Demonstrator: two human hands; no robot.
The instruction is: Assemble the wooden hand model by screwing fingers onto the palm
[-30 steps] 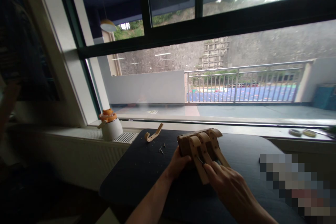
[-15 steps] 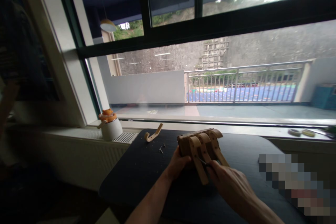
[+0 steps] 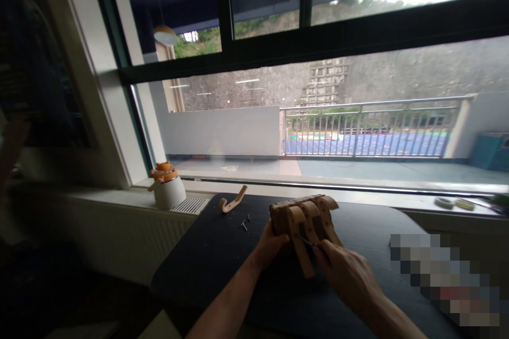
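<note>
A wooden block (image 3: 279, 221) with several curved wooden hooks (image 3: 310, 210) on its face is tilted up above the dark table. My left hand (image 3: 271, 246) grips its left side, thumb on the front and the other fingers mostly hidden behind. Closed around a thin, dark-shafted screwdriver (image 3: 308, 242) is my right hand (image 3: 338, 259). The shaft points at the leftmost hook, near its screw holes; whether the tip sits in a screw is too small to tell. A loose wooden hook (image 3: 234, 202) lies at the table's far left, with several screws (image 3: 244, 225) in front of it.
The black table (image 3: 210, 254) stands against the window sill. Beyond its left corner a white pot with an orange top (image 3: 169, 188) sits over the radiator (image 3: 163, 235). Tape rolls (image 3: 453, 203) lie on the sill at right. A blurred-out object (image 3: 445, 275) occupies the table's right edge.
My right hand has turned slightly around the screwdriver, its knuckles a little higher. My left hand and the block keep their place, and the camera view has shifted a little.
</note>
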